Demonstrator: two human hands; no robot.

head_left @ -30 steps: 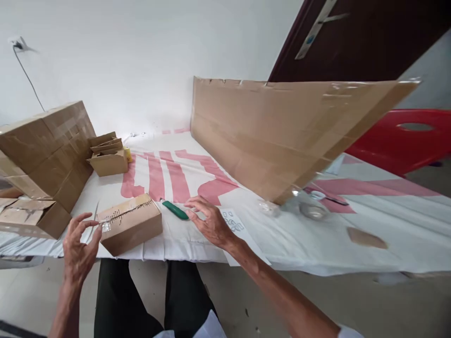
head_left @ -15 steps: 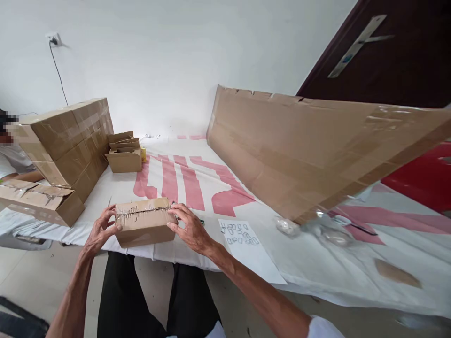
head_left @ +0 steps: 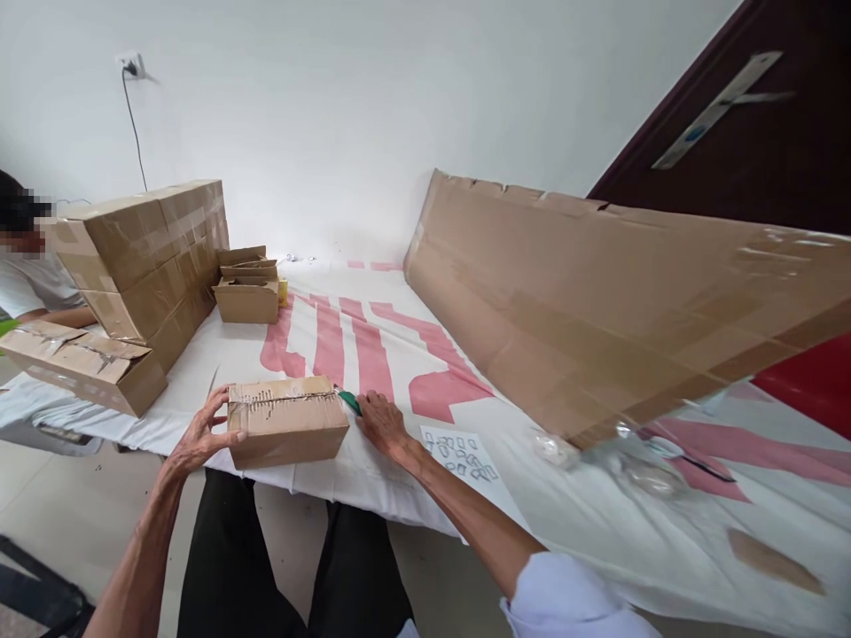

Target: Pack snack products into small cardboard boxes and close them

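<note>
A small taped cardboard box (head_left: 287, 430) lies at the near edge of the cloth-covered table (head_left: 399, 478). My left hand (head_left: 201, 432) grips the box's left end, thumb on top. My right hand (head_left: 381, 420) rests just right of the box with its fingers closed around a green-handled cutter (head_left: 348, 401), whose tip pokes out toward the box's far right corner.
A sheet of small stickers (head_left: 462, 455) lies right of my right hand. A large flattened carton (head_left: 598, 292) leans across the right side. Stacked boxes (head_left: 150, 257), an open carton (head_left: 80, 363) and small open boxes (head_left: 247, 288) stand left. Another person (head_left: 27, 266) sits far left.
My right hand has left the box's right end and taken hold of the green cutter beside it. My left hand stays on the box's left end.
</note>
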